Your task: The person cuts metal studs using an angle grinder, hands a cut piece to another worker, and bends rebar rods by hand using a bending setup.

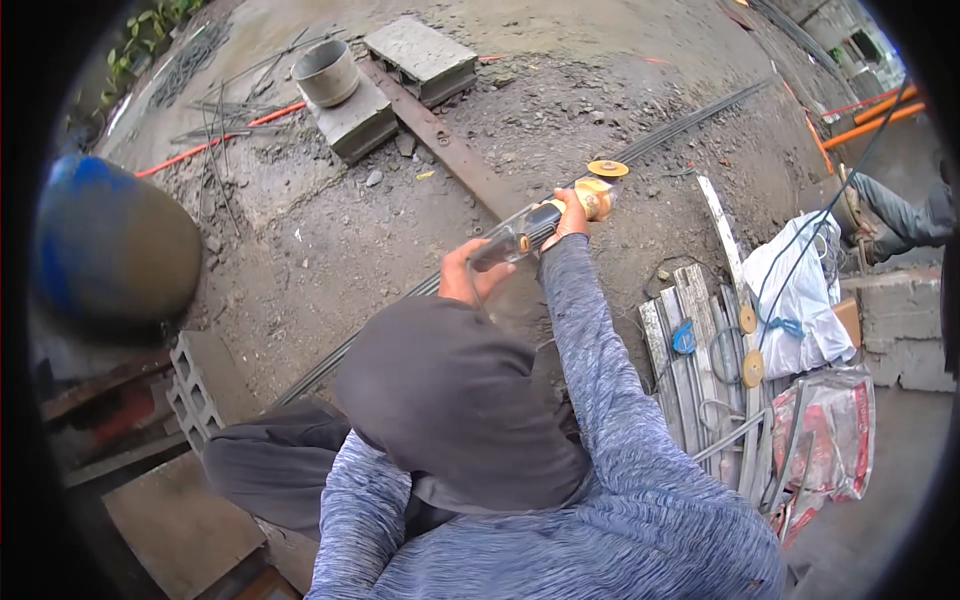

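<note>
One grinder [541, 222], bucket [328, 80] atop block [362, 128]

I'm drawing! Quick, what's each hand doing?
Wearer's left hand: not in view.
Wearer's right hand: not in view.
Coworker's left hand: holding a grinder.
Coworker's right hand: holding it too.

Angle grinder [543, 221] partly covered by hands [570, 217]

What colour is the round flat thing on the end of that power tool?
The disc on the grinder is yellow-orange, best seen in the head view.
</note>
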A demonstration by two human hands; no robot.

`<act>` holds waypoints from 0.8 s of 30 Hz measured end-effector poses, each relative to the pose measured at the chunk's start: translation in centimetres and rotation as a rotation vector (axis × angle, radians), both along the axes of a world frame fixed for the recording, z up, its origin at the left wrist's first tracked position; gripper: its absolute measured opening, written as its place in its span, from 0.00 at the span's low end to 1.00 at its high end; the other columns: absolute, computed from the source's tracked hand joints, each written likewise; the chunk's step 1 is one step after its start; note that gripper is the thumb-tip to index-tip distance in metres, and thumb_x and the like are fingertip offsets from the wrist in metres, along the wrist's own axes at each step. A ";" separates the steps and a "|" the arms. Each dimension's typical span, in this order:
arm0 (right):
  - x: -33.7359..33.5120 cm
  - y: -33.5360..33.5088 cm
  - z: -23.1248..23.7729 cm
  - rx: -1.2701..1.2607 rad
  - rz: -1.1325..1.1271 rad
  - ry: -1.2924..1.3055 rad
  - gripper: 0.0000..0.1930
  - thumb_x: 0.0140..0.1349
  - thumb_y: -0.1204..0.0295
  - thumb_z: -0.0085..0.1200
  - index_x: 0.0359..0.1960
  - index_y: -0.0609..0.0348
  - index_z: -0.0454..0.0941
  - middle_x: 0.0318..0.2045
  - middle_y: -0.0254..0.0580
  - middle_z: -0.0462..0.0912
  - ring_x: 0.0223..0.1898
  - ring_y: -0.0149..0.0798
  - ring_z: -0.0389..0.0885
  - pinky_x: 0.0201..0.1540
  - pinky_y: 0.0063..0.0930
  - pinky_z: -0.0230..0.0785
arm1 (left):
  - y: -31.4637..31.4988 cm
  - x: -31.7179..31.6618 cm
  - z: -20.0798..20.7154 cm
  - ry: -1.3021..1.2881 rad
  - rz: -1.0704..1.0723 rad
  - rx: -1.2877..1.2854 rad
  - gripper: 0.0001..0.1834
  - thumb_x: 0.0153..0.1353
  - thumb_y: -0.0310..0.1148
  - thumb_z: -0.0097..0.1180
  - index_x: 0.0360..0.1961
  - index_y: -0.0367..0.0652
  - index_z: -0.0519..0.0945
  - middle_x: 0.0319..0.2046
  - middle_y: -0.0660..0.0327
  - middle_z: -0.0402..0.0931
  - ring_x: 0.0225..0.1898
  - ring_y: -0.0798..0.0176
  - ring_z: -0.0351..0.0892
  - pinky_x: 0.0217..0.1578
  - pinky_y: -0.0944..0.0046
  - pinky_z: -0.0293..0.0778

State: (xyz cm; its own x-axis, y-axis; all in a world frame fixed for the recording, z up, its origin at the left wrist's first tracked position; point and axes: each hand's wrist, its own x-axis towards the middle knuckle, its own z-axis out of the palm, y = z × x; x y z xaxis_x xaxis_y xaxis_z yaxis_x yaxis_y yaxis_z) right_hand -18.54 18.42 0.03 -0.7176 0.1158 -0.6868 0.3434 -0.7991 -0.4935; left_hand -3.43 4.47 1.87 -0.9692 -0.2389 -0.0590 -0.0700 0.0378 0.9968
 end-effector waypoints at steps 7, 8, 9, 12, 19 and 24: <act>0.9 -0.7 0.4 0.047 -0.135 -0.028 0.17 0.49 0.73 0.63 0.39 0.61 0.70 0.27 0.45 0.77 0.21 0.46 0.81 0.28 0.44 0.81 | -0.3 0.3 1.4 -0.113 -0.022 -0.018 0.18 0.51 0.31 0.75 0.41 0.34 0.85 0.34 0.56 0.84 0.36 0.65 0.80 0.40 0.62 0.74; 1.3 -0.2 0.3 0.081 -0.166 -0.034 0.19 0.48 0.73 0.64 0.41 0.64 0.71 0.28 0.46 0.79 0.23 0.46 0.82 0.30 0.44 0.81 | 0.0 0.3 0.8 -0.074 -0.017 -0.040 0.18 0.51 0.31 0.75 0.41 0.34 0.85 0.32 0.57 0.84 0.35 0.66 0.80 0.39 0.62 0.74; 1.6 -0.3 0.9 0.075 -0.180 -0.030 0.19 0.48 0.73 0.64 0.41 0.64 0.71 0.28 0.46 0.79 0.23 0.46 0.82 0.30 0.44 0.81 | 0.0 0.5 0.9 -0.068 -0.031 -0.046 0.18 0.51 0.31 0.75 0.41 0.34 0.85 0.32 0.57 0.84 0.35 0.66 0.80 0.39 0.62 0.74; 2.9 -0.4 3.4 0.276 -0.101 -0.097 0.30 0.44 0.72 0.67 0.50 0.74 0.72 0.32 0.49 0.82 0.30 0.46 0.85 0.34 0.41 0.80 | -1.0 1.2 0.9 -0.161 -0.135 -0.043 0.17 0.55 0.33 0.73 0.42 0.34 0.85 0.33 0.56 0.84 0.37 0.65 0.81 0.40 0.60 0.75; 4.2 5.8 4.4 1.474 0.160 0.134 0.28 0.45 0.62 0.67 0.45 0.67 0.75 0.36 0.57 0.86 0.36 0.55 0.87 0.43 0.44 0.79 | -8.6 8.0 2.8 -0.579 -0.216 0.060 0.17 0.66 0.36 0.61 0.51 0.35 0.81 0.38 0.56 0.84 0.40 0.65 0.82 0.44 0.60 0.77; 6.5 9.5 7.7 1.769 0.318 0.322 0.31 0.48 0.62 0.68 0.54 0.53 0.70 0.41 0.56 0.83 0.43 0.60 0.83 0.47 0.51 0.76 | -11.1 12.7 3.0 -0.664 -0.211 0.111 0.17 0.66 0.35 0.61 0.51 0.35 0.80 0.38 0.56 0.84 0.40 0.64 0.82 0.43 0.60 0.77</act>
